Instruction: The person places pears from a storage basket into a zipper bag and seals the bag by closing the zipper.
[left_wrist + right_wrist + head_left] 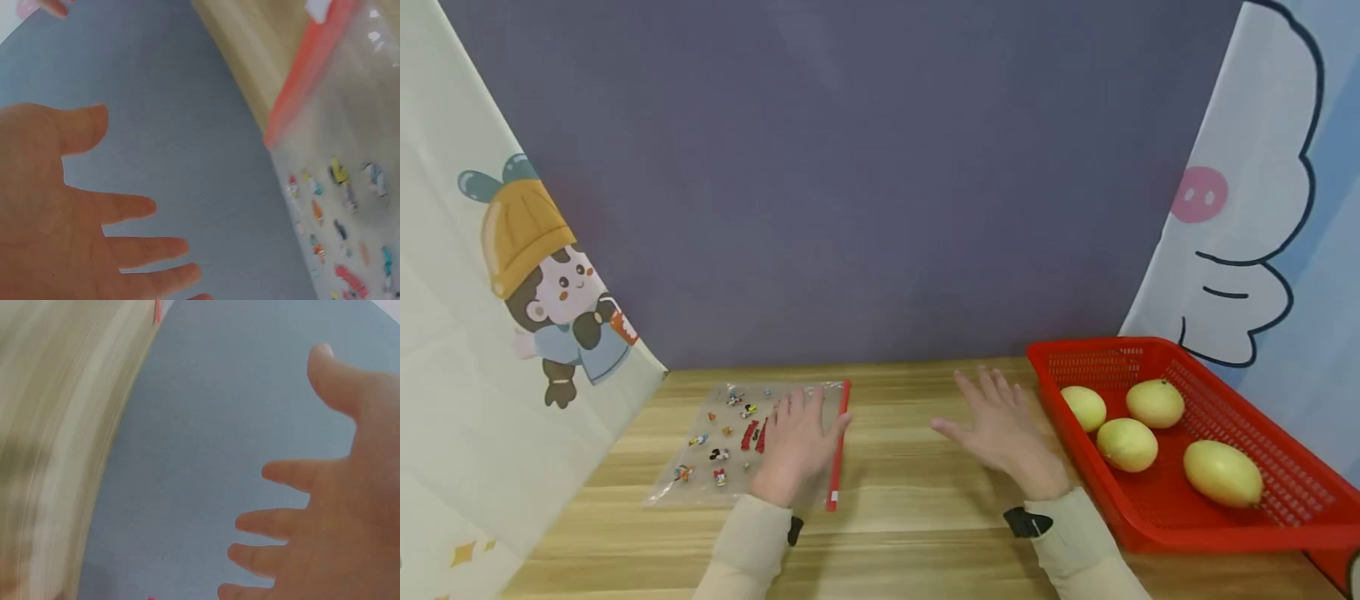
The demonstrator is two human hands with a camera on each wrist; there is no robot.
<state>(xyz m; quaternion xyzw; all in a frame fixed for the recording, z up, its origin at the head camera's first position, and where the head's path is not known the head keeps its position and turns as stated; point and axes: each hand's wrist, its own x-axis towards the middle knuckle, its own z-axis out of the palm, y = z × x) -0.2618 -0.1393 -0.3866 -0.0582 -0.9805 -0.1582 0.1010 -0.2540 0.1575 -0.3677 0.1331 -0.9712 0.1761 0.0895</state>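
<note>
My left hand (799, 442), fingers spread, is over the right part of a clear plastic bag (688, 492) printed with small cartoon figures. A red slider strip (837, 467) runs along the bag's right edge, close to my left thumb. In the left wrist view the palm (44, 219) shows with nothing in it. My right hand (1003, 429) is also spread, over the wood tabletop between the bag and a red basket (1093, 492). The right wrist view shows its fingers (275, 523) apart and holding nothing.
Several yellow melons (1223, 473) lie inside the red basket at the right. A grey-blue panel (850, 183) rises behind the wooden table (917, 533). Printed cloths with cartoon figures hang at the left (452, 333) and right.
</note>
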